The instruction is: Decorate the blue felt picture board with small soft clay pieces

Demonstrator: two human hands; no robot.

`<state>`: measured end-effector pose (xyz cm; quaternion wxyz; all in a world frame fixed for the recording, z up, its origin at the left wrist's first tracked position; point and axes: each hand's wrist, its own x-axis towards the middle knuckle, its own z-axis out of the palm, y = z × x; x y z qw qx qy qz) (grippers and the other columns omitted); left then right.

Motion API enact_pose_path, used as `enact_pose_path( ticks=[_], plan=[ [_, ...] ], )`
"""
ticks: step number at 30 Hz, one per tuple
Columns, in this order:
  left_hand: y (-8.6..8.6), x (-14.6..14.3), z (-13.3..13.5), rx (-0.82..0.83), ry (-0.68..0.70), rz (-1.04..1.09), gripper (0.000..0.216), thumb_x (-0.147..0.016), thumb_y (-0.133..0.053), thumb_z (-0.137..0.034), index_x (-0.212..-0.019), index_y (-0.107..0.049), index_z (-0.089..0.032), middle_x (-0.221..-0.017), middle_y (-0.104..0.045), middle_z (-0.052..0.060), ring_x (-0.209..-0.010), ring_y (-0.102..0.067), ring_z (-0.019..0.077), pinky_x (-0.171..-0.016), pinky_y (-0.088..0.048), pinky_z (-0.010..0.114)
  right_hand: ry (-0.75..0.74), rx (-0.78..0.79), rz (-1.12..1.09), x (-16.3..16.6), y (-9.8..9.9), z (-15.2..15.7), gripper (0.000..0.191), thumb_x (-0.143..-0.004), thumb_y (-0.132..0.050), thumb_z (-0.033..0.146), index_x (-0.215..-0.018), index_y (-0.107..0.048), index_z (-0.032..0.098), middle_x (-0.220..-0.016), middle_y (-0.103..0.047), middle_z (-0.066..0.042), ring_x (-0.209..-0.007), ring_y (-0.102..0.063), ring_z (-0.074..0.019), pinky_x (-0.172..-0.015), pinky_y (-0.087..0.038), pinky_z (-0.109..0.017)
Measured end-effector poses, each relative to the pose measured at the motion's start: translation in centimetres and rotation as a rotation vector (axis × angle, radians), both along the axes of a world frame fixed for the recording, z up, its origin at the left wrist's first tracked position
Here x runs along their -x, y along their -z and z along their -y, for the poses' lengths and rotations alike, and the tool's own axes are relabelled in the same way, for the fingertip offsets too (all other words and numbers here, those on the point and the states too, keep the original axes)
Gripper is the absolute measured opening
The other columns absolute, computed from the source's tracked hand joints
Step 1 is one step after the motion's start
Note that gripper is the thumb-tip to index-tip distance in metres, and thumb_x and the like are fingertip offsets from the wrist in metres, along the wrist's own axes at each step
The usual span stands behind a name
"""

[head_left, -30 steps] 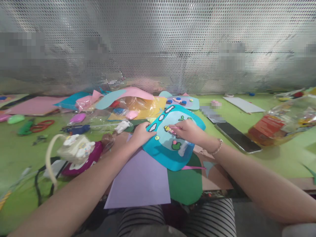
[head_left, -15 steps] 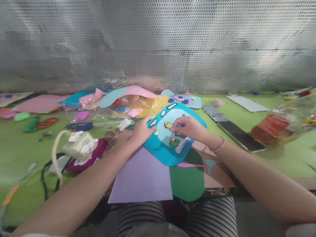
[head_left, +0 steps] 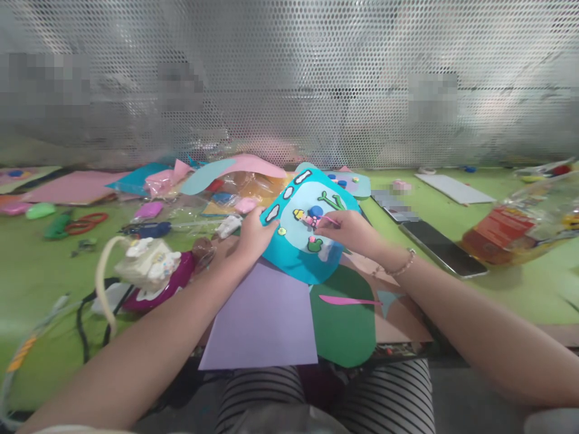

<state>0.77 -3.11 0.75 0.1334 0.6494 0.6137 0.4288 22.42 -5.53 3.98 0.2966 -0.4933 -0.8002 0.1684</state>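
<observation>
A blue craft sheet (head_left: 296, 267) with rounded corners is tilted above the table, its left edge between the thumb and fingers of my left hand (head_left: 256, 234). On its pale blue middle are a small figure (head_left: 299, 214) with a yellow top and pink body, a round blue piece (head_left: 315, 211), green stems (head_left: 333, 200) and a green cactus shape (head_left: 315, 245) with a pink top. White cloud shapes (head_left: 288, 193) outlined in black line the upper left edge. My right hand (head_left: 350, 234) pinches a thin pink piece (head_left: 330, 220), fingertips at the figure's pink body.
Below lie a lilac sheet (head_left: 262, 319), a green sheet (head_left: 344, 331) and a pink plastic knife (head_left: 348, 300). A phone (head_left: 443, 248) and a plastic bottle (head_left: 502, 232) are at right. A decorated machine (head_left: 151, 268), red-handled scissors (head_left: 87, 224) and clay packets (head_left: 148, 211) sit left.
The blue sheet has shifted a little left and up in my left hand. My right hand has slid down across it, uncovering the green stems and round blue piece.
</observation>
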Motion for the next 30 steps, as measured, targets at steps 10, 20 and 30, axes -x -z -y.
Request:
enact_pose_path(
  ticks=[10,20,30],
  plan=[
    [0.8,0.3,-0.5,-0.018,-0.006,-0.127,0.026,-0.071,-0.058,-0.025,-0.096,-0.051,-0.019,-0.096,-0.062,0.006,-0.092,-0.057,0.0238,-0.079,-0.044,0.033,-0.045,0.005,0.092,-0.5,0.5,-0.2,0.045,-0.085,-0.047,0.048,-0.054,-0.055,0.016,-0.049,-0.052,0.001,-0.047,-0.041,-0.0086,-0.046,-0.027,-0.024],
    [-0.1,-0.5,1.0,-0.374,0.192,-0.388,0.025,-0.077,-0.053,-0.015,-0.101,-0.050,-0.019,-0.103,-0.055,0.008,-0.104,-0.049,0.0227,-0.093,-0.038,0.037,-0.069,0.095,0.030,-0.1,-0.2,0.0,0.010,-0.073,-0.062,0.022,-0.065,-0.064,0.018,-0.061,-0.061,0.003,-0.057,-0.050,-0.0098,-0.053,-0.034,-0.022],
    [0.5,-1.4,1.9,-0.180,0.513,-0.403,0.022,-0.081,-0.049,-0.020,-0.102,-0.057,-0.019,-0.105,-0.058,0.005,-0.103,-0.053,0.0190,-0.093,-0.041,0.034,-0.111,0.074,0.036,-0.4,0.2,-0.4,0.010,-0.076,-0.059,0.018,-0.072,-0.068,0.019,-0.069,-0.065,0.002,-0.063,-0.054,-0.0105,-0.059,-0.038,-0.021]
  ],
)
